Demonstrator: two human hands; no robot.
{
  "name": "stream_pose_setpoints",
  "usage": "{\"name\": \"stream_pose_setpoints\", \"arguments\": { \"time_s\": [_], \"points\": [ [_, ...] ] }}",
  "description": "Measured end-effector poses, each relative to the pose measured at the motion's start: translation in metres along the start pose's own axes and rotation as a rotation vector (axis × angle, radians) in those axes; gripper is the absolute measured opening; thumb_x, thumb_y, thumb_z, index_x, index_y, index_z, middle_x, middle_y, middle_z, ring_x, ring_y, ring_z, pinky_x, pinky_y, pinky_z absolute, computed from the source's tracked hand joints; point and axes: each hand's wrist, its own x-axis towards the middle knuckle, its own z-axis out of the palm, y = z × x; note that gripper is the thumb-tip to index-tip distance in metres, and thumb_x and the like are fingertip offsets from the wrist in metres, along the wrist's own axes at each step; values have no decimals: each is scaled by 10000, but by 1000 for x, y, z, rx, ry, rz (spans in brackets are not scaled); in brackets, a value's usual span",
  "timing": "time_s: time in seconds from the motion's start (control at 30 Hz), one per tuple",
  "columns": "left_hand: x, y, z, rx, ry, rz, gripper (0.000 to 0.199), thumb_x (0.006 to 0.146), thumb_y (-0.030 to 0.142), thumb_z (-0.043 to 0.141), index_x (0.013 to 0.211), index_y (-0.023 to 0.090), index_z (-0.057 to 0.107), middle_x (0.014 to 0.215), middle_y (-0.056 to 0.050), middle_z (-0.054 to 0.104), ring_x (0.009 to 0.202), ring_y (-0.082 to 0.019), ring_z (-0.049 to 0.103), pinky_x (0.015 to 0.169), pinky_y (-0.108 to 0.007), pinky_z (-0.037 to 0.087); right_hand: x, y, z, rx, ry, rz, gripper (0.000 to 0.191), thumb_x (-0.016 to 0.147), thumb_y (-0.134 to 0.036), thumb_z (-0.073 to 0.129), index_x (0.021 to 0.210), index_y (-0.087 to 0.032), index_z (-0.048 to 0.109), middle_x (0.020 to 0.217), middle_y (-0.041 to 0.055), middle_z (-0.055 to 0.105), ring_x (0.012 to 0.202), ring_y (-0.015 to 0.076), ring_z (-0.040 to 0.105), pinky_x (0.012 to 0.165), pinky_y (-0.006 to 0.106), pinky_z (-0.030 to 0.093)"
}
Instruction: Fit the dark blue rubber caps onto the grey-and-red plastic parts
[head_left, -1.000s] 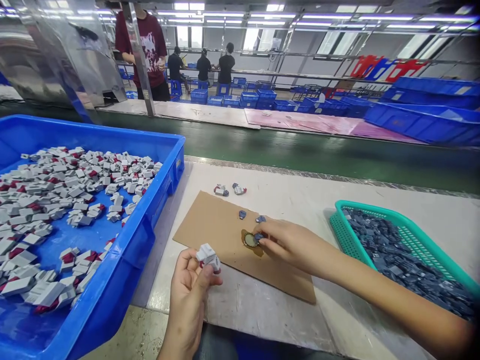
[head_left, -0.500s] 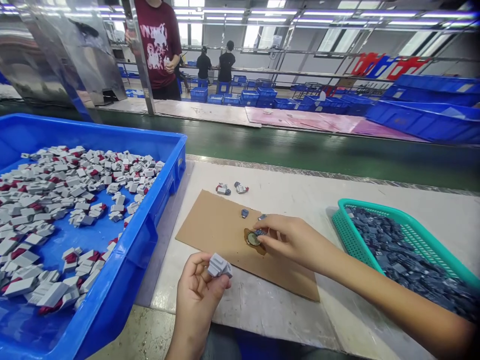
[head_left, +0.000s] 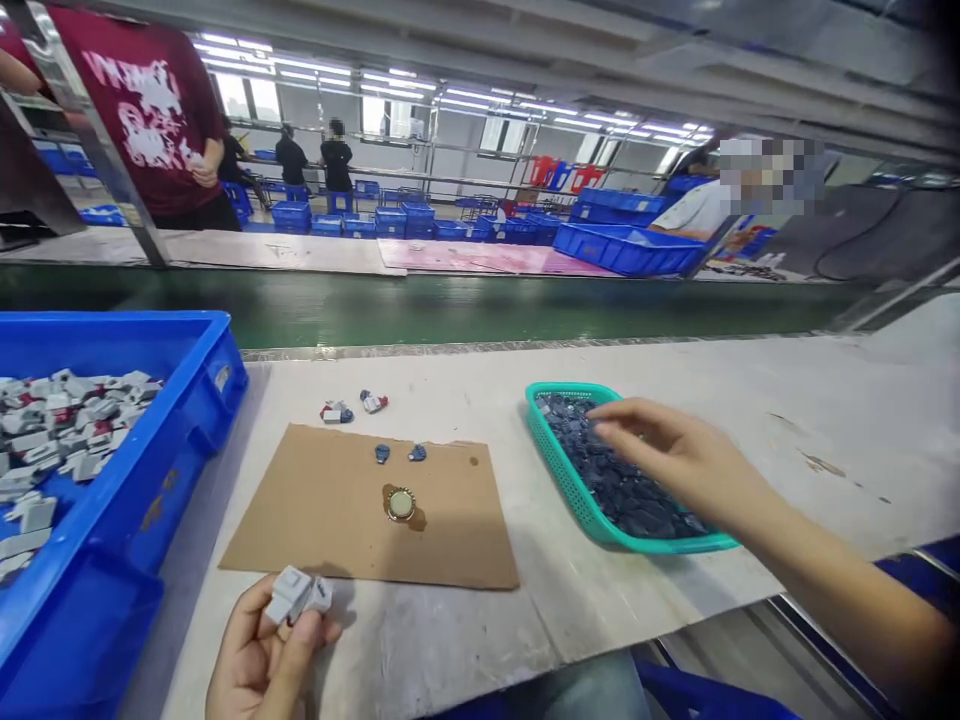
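Note:
My left hand [head_left: 262, 650] grips a light grey plastic part [head_left: 294, 594] between thumb and fingers, just off the near left edge of a cardboard sheet [head_left: 330, 510]. My right hand [head_left: 660, 440] hovers over a green basket [head_left: 577, 500] filled with dark blue plastic pieces [head_left: 622, 490]. Its thumb and index finger are stretched out and apart, with nothing visible between them. On the cardboard sits a small round dish [head_left: 401, 504] ringed by a wet brown stain. Two dark blue pieces, one left [head_left: 382, 454] and one right [head_left: 417, 453], lie behind the dish.
At left stands a large blue bin [head_left: 187, 400] of grey and red parts. Two joined parts, one [head_left: 337, 412] beside another [head_left: 373, 401], lie beyond the cardboard. A green conveyor belt [head_left: 390, 310] crosses behind the table. Co-workers stand beyond it, one in a maroon shirt [head_left: 150, 110].
My right hand has moved from the round dish to above the green basket. The dark blue piece at its fingertips is no longer visible. The view has swung right; my left hand keeps the grey part.

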Motion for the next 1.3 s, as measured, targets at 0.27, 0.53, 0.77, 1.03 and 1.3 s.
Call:
{"name": "stream_pose_setpoints", "arguments": {
  "time_s": [0.27,0.53,0.77,1.03,1.3],
  "points": [
    [-2,-5,3,50,-28,99,424,514,331,820,856,212,598,721,34,676,627,-94,621,536,-142,551,44,-69,105,-72,-529,-419,178,771,-208,549,922,-190,642,742,19,645,674,160,576,540,222,373],
    [-6,-9,5,123,-47,174,416,536,344,805,863,204,589,704,34,674,580,-88,630,547,-132,538,27,-14,26,-242,-297,-226,396,866,-457,370,1123,-214,548,918,68,632,796,241,582,624,318,412],
    [-3,-7,5,109,-18,128,444,503,355,819,848,198,588,689,34,672,593,-98,629,529,-135,545,7,78,-10,-302,-427,-107,455,773,-518,480,1014,-156,611,1075,121,572,959,290,547,787,388,445],
    [-6,-8,5,123,-38,158,424,518,354,812,847,202,591,685,41,668,590,-93,627,545,-135,551,6,63,-12,-221,-284,-24,349,845,-401,425,1023,-158,601,976,110,622,862,257,572,753,370,423],
    [-11,-5,8,133,-26,153,455,481,392,821,828,198,599,688,47,667,584,-77,621,553,-98,540,9,43,-15,29,-177,55,327,800,-436,504,975,-190,629,1137,86,552,1031,248,504,747,308,439]
  ]
}}
